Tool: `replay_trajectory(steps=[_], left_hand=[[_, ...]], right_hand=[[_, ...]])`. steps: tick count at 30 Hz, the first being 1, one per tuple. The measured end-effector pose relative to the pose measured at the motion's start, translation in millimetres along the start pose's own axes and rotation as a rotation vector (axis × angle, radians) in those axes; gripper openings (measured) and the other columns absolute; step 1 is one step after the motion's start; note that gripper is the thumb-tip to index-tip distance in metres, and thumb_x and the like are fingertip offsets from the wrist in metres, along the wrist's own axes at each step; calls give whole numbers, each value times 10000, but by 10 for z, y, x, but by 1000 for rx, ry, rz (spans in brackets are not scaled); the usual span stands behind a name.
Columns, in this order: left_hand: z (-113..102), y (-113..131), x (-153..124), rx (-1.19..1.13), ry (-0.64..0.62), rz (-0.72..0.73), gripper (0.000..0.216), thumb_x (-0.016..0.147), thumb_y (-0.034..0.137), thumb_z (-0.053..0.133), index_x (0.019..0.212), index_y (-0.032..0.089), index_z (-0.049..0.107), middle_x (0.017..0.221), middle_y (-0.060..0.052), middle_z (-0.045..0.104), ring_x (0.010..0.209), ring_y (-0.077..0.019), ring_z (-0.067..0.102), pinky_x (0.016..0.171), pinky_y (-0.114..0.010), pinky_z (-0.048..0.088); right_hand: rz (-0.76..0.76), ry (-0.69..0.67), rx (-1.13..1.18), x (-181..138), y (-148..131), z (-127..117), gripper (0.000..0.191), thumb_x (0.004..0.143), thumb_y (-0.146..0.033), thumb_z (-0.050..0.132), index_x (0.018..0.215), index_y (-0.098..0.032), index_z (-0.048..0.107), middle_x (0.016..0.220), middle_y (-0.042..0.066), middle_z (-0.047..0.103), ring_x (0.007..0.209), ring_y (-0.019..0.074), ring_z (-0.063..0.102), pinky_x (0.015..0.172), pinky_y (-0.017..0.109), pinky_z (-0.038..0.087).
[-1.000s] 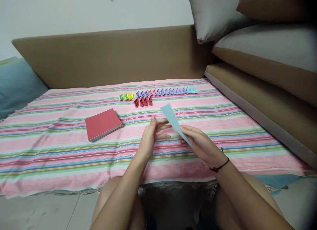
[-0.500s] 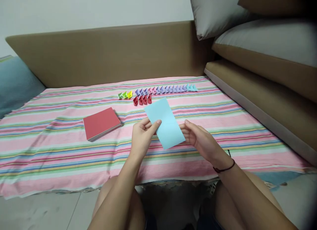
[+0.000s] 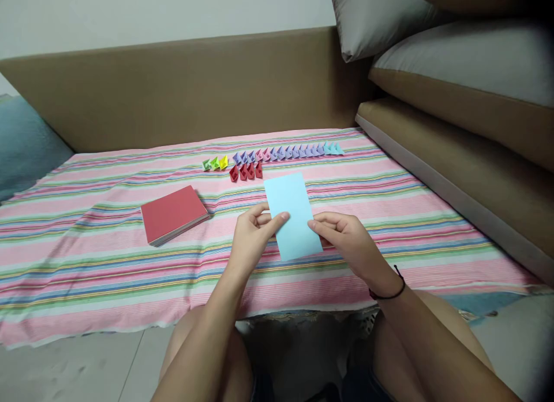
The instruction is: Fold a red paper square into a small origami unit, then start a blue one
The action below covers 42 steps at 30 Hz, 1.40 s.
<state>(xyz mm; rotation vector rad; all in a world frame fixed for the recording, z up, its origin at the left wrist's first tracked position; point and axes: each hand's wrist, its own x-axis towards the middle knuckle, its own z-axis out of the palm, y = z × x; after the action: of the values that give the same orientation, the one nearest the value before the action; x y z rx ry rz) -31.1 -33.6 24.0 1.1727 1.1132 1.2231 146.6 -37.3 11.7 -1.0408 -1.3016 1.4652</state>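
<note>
A flat, light-blue sheet of paper (image 3: 295, 197) is held above the striped cloth, its long side running away from me. My left hand (image 3: 256, 233) pinches its left edge, thumb on top and fingers behind. On the right edge, my right hand (image 3: 341, 234) grips the sheet the same way, with the thumb on its face. Beyond the paper stand small folded paper pieces: several red ones (image 3: 246, 171), a green and yellow group (image 3: 215, 163), and a long row of purple, pink and blue ones (image 3: 288, 152).
A red-topped stack of paper (image 3: 174, 213) lies to the left on the striped cloth (image 3: 108, 286). Behind is a brown sofa back (image 3: 194, 96). Large cushions (image 3: 467, 96) are piled on the right, and a blue cushion (image 3: 26, 142) sits far left.
My right hand has closed from loose, spread fingers into a pinch on the sheet's right edge. The sheet has turned straighter and shifted slightly right. The view has moved a little.
</note>
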Motion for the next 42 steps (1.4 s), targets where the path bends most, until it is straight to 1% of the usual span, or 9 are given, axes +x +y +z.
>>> replay_trajectory(steps=[2,5,13,18,23,27,31,34,42], left_hand=[[4,-16,1,-12,-32,-39,344,669,360,736,926,148,650,729,-35,716,642,-174,651,606,-278,519],[8,-47,10,27,-28,-23,316,677,343,731,903,135,657,716,-39,718,640,-175,653,599,-268,514],[1,-57,25,84,-74,-25,314,689,331,723,921,128,663,735,-49,721,647,-171,653,587,-250,496],[-8,-63,22,62,-111,-79,323,677,321,735,925,136,643,671,-25,700,564,-136,616,526,-216,456],[-4,-71,28,60,-153,-91,298,689,326,723,899,133,634,692,-29,688,589,-129,610,560,-222,473],[-5,-63,39,48,-92,-85,295,744,408,654,847,132,641,657,-13,641,596,-130,595,583,-247,497],[-28,-73,52,37,-14,-45,288,719,411,668,709,128,618,607,3,595,568,-117,566,600,-255,502],[-37,-90,60,41,-10,-44,287,698,401,684,657,133,591,566,14,561,544,-110,543,586,-250,493],[-35,-91,72,18,-2,-69,302,668,413,703,654,132,592,566,20,543,537,-101,523,570,-241,482]], right_hand=[[-42,33,-20,-5,-2,12,255,758,-405,649,865,-177,690,661,-1,662,627,153,612,602,276,504],[-76,44,-32,-11,0,26,245,770,-397,640,868,-178,692,674,3,675,631,156,618,616,279,509],[-65,87,-47,7,34,-17,262,752,-419,659,831,-171,683,706,25,692,680,184,652,652,306,537],[-82,127,-31,16,25,-14,275,748,-436,660,828,-173,673,746,36,700,687,195,662,662,323,553],[-86,147,-35,38,62,-26,302,741,-453,664,853,-173,671,754,39,703,700,204,667,668,330,557],[-87,106,-38,41,75,-27,304,760,-448,646,862,-163,673,756,44,703,700,206,666,660,326,554],[-99,68,-49,35,59,-14,254,792,-406,624,839,-162,676,747,35,699,701,188,660,674,304,547],[-95,75,-60,38,64,-15,236,792,-386,631,838,-160,676,729,30,693,695,179,653,660,289,539],[-89,64,-60,47,76,-14,230,780,-378,640,823,-154,671,730,36,680,693,182,637,658,296,523]])
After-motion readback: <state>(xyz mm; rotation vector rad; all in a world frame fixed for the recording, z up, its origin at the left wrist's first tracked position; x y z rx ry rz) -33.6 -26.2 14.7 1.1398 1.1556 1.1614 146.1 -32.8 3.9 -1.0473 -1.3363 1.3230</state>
